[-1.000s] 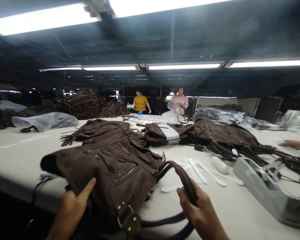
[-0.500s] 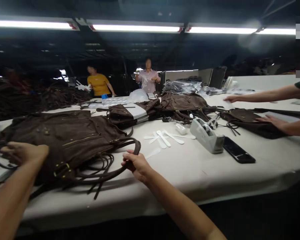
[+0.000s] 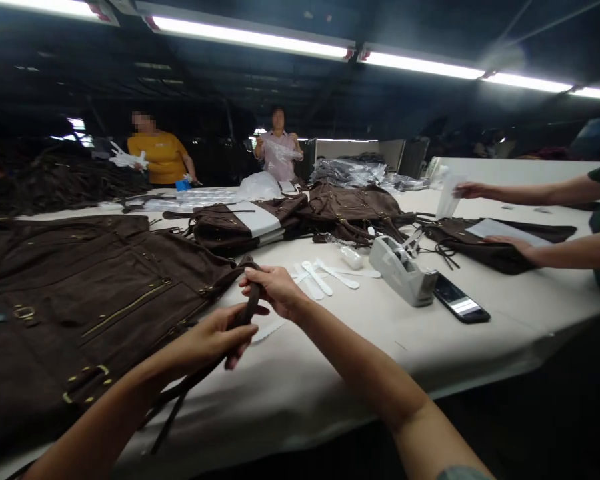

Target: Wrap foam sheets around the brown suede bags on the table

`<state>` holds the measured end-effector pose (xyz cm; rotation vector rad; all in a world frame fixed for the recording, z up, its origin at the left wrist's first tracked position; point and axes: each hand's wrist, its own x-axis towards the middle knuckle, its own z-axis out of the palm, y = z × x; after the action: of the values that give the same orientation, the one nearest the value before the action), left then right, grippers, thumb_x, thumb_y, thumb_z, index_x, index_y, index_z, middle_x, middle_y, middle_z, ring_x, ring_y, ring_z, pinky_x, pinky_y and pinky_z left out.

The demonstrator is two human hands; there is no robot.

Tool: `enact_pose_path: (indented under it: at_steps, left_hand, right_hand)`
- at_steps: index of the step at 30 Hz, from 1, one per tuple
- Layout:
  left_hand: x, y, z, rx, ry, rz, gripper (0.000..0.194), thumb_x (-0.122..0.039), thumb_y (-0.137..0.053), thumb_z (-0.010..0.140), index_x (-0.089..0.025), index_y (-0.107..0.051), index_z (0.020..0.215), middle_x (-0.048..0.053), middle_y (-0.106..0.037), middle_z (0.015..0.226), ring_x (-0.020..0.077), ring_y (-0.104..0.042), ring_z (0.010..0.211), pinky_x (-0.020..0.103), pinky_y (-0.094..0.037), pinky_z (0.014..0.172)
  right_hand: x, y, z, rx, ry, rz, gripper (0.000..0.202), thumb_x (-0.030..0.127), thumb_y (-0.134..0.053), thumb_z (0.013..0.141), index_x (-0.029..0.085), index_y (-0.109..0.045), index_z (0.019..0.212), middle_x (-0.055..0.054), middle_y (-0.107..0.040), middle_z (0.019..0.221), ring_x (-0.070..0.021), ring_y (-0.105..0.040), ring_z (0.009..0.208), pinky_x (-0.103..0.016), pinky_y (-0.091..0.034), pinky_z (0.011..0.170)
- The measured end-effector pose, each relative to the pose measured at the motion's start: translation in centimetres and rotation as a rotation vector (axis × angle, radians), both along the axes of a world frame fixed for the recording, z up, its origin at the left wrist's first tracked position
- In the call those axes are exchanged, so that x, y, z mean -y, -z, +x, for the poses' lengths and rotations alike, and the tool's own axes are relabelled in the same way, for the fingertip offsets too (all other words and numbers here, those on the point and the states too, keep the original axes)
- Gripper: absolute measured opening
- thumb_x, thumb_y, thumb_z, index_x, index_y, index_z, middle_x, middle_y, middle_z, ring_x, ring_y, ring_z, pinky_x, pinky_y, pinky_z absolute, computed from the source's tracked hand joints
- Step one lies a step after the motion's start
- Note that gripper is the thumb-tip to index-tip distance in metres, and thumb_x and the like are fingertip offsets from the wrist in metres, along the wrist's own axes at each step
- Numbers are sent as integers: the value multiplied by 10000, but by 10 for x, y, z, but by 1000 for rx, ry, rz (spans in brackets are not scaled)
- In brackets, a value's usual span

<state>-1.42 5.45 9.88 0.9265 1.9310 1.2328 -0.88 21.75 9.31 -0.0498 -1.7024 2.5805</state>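
Observation:
A large dark brown bag (image 3: 125, 293) with brass zip and buckles lies flat on the left of the pale table. Its looped handle (image 3: 253, 301) rises at the bag's right end. My right hand (image 3: 275, 288) pinches the upper part of that handle. Just below and to the left, my left hand (image 3: 220, 337) has its fingers wrapped round the same handle. Thin brown straps hang beneath my left wrist.
White plastic strips (image 3: 317, 279), a grey tape dispenser (image 3: 403, 270) and a black phone (image 3: 461, 300) lie right of my hands. More brown bags (image 3: 353, 203) are behind. A person's hands (image 3: 513, 247) handle white sheets over another bag at right; two people stand across the table.
My left hand has left the bag's far left side and come to the handle beside my right hand. The handle is raised. At right, the other person's white sheet is lifted upright.

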Motion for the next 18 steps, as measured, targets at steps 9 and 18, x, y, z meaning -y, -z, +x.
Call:
enact_pose_path:
  at_steps: [9, 18]
  left_hand:
    - [-23, 29, -75, 39, -590, 538, 416, -555, -619, 806, -208, -492, 997, -87, -414, 586, 43, -321, 390, 143, -262, 365]
    - [-25, 40, -29, 234, -83, 195, 485, -604, -464, 888, -203, -534, 1152, -77, -399, 503, 69, -289, 356, 163, -217, 328]
  right_hand:
    - [-142, 53, -30, 74, 326, 1307, 86, 139, -708, 771, 179, -728, 845, -57, -659, 1025, -178, -618, 870, -282, -457, 811]
    - [-141, 72, -41, 99, 100, 1482, 139, 184, -742, 769, 217, -718, 903, 5, -625, 854, -128, -562, 749, -221, -388, 667]
